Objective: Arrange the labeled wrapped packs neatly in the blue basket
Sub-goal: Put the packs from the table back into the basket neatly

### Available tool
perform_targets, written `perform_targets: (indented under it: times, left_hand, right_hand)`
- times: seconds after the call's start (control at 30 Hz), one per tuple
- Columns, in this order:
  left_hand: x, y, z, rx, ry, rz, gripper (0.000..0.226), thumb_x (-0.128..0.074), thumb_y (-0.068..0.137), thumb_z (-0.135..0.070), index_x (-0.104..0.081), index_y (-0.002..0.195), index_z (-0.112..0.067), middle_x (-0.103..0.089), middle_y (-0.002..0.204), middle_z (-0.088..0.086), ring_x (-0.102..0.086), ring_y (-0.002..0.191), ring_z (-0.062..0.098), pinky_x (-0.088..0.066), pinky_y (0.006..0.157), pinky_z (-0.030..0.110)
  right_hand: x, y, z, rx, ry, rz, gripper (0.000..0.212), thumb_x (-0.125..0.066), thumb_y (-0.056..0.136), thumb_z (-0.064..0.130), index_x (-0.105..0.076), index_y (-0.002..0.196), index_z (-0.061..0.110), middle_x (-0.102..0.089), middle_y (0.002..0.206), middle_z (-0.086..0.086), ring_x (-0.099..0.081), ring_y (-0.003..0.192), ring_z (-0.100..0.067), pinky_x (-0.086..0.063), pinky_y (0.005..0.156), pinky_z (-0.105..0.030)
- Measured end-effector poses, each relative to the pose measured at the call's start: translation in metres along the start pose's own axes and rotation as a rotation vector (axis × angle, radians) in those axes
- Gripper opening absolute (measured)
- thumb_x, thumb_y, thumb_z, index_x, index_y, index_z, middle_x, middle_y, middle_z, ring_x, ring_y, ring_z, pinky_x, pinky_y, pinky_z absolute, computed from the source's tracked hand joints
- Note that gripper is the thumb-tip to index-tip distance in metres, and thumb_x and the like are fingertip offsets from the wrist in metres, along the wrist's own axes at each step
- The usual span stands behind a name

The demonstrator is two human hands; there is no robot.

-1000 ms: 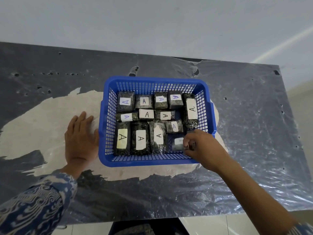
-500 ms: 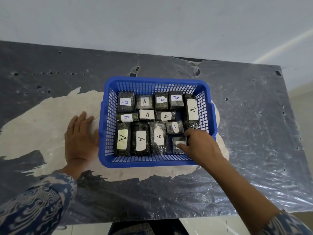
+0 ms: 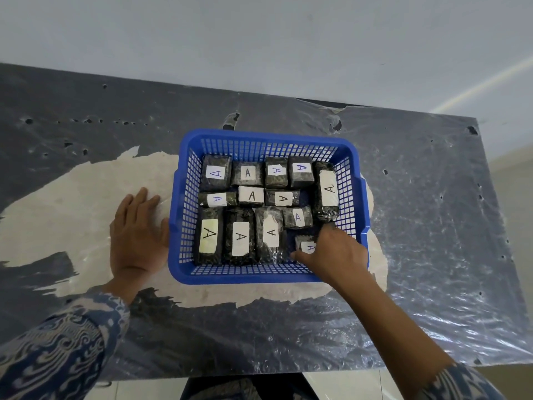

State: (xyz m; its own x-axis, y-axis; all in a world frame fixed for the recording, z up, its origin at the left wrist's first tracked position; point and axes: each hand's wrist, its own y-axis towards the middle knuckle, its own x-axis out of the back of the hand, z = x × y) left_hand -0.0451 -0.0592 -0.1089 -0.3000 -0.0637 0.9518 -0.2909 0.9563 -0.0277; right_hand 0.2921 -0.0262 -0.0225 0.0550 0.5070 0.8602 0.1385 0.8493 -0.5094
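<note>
A blue mesh basket [image 3: 268, 136] sits mid-table, filled with several dark wrapped packs, each with a white label marked A. Three tall packs [image 3: 240, 237] stand along its near-left side, smaller ones [image 3: 251, 195] fill the middle and far rows, and one long pack [image 3: 327, 192] lies by the right wall. My right hand [image 3: 331, 252] reaches into the near-right corner, fingers pressed on a small pack [image 3: 305, 244] that it partly hides. My left hand [image 3: 135, 230] lies flat, fingers spread, on the table against the basket's left wall.
The table [image 3: 432, 226] is dark, covered with crinkled clear plastic and a large pale worn patch [image 3: 72, 215] under and left of the basket. A grey wall rises behind; the table's near edge runs just above my patterned sleeves.
My right hand has pushed the small pack down into the near-right corner and settled lower over it. The left hand and basket have stayed put.
</note>
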Motion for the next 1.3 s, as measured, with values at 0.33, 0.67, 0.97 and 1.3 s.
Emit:
perform_targets:
  times: [0.33,0.67,0.97,1.3]
  left_hand:
    - [0.000,0.000,0.000,-0.011,-0.014,-0.020,0.053,-0.056,0.095,-0.030,-0.049,0.142,-0.005,-0.042,0.155,0.017,-0.031,0.147,0.037,-0.031,0.117,0.055]
    - [-0.001,-0.001,0.002,-0.003,-0.008,-0.018,0.058,-0.048,0.092,-0.037,-0.048,0.142,-0.008,-0.042,0.155,0.015,-0.030,0.147,0.035,-0.031,0.117,0.054]
    - [-0.005,0.000,0.005,-0.014,0.018,-0.028,0.052,-0.062,0.096,-0.024,-0.047,0.143,-0.006,-0.041,0.155,0.017,-0.030,0.147,0.036,-0.030,0.117,0.055]
    - [-0.005,0.002,0.003,0.002,0.004,-0.010,0.055,-0.051,0.094,-0.035,-0.047,0.143,-0.010,-0.040,0.157,0.013,-0.029,0.148,0.034,-0.027,0.118,0.053]
  right_hand:
    - [-0.005,0.003,0.009,0.026,0.146,0.048,0.065,-0.076,0.076,0.053,-0.052,0.123,0.016,-0.051,0.123,-0.006,-0.060,0.104,-0.028,-0.046,0.075,-0.037]
    - [0.009,-0.001,-0.005,0.381,0.100,0.056,0.040,-0.078,0.077,0.019,-0.056,0.110,0.024,-0.053,0.119,0.006,-0.057,0.093,-0.020,-0.049,0.068,-0.034]
    - [0.025,0.015,-0.022,0.337,0.103,0.037,0.020,-0.070,0.087,0.018,-0.073,0.105,0.027,-0.072,0.105,0.001,-0.067,0.088,-0.021,-0.058,0.076,-0.037]
    - [0.006,0.028,0.005,0.279,0.075,-0.205,0.048,-0.048,0.101,0.043,-0.043,0.146,0.028,-0.071,0.102,-0.007,-0.067,0.089,-0.029,-0.045,0.060,-0.035]
